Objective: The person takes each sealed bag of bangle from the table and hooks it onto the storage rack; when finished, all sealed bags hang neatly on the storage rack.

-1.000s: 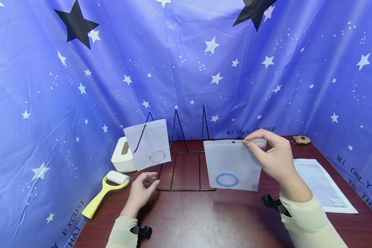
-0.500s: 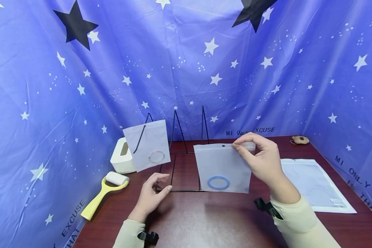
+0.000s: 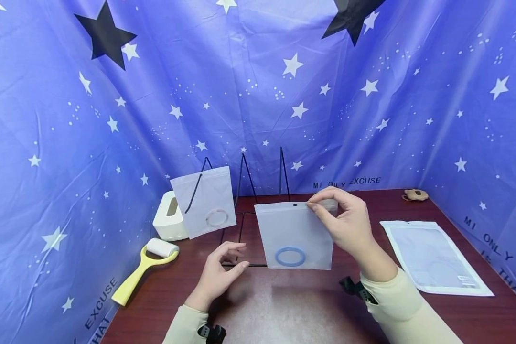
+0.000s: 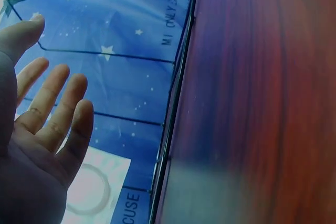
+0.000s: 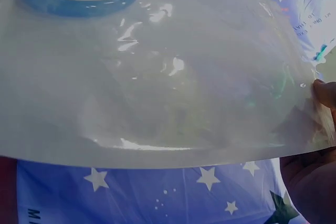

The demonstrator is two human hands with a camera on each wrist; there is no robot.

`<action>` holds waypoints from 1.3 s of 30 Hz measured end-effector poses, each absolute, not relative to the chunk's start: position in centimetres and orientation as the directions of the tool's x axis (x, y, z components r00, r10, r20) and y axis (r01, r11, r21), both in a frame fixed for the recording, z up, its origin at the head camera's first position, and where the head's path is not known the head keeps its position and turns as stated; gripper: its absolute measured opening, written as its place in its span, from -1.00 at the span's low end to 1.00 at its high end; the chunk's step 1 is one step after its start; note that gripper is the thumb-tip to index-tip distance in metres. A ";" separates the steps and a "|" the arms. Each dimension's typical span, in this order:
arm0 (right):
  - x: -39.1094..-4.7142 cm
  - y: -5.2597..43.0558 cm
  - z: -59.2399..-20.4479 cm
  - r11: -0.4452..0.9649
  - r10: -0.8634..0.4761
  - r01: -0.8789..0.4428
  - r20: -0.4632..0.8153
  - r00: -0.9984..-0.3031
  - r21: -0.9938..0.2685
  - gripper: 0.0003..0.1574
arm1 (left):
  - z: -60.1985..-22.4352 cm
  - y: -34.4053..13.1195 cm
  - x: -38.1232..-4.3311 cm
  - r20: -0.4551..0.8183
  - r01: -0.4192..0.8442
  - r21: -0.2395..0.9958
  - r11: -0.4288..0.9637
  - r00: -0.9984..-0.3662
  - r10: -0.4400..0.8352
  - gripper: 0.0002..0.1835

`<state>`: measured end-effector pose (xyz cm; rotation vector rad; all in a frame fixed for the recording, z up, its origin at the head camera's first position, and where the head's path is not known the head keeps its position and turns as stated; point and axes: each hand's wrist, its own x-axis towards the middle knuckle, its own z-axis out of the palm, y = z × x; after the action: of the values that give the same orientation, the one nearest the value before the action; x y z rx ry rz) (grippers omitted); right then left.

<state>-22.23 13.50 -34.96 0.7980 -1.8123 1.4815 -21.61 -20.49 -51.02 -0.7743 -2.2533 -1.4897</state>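
Note:
My right hand (image 3: 348, 220) pinches the top edge of a translucent zip bag (image 3: 298, 229), just right of its small hang hole. Inside the bag a blue ring-shaped bangle (image 3: 290, 248) lies near the bottom; the right wrist view shows this bangle (image 5: 79, 8) close up through the plastic. My left hand (image 3: 218, 274) is held with fingers loosely spread and nothing in them, left of the bag. Behind both hands stands a black wire rack (image 3: 249, 177) with upright prongs. A second zip bag (image 3: 204, 196) hangs on its left prong, holding a pale ring (image 3: 217, 218).
A white box with a slot (image 3: 168, 220) stands behind the hanging bag. The yellow-handled lint roller (image 3: 142, 272) lies at the left. On the right is a flat white-edged pouch (image 3: 438, 258), with a small brown object (image 3: 414, 194) at the back. A starry curtain (image 3: 258, 95) surrounds the table.
The right hand has carried the bag with the blue bangle leftward and slightly down, in front of the rack. My left hand has moved right, toward the bag.

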 end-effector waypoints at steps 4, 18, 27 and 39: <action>-22.3 12.6 -35.0 0.124 -0.029 -0.807 0.811 -0.584 -0.577 -0.69 | -51.1 -19.9 -21.6 0.553 0.622 0.737 0.265 -0.780 0.294 -0.54; -20.6 9.7 -33.5 0.061 -0.037 -0.829 0.828 -0.559 -0.556 -0.76 | -51.4 -18.1 -20.9 0.455 0.524 0.803 0.284 -0.847 0.275 -0.70; -20.8 9.1 -34.2 0.022 -0.037 -0.844 0.843 -0.536 -0.536 -0.73 | -51.4 -17.8 -20.9 0.508 0.582 0.755 0.302 -0.811 0.290 -0.85; -22.2 9.8 -36.3 0.027 -0.048 -0.796 0.795 -0.605 -0.604 -0.61 | -51.6 -18.0 -21.2 0.619 0.677 0.694 0.247 -0.735 0.277 -0.76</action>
<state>-22.23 9.77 -36.31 0.8612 -1.7206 1.6352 -21.17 -18.05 -51.57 -0.8746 -2.1556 -1.4879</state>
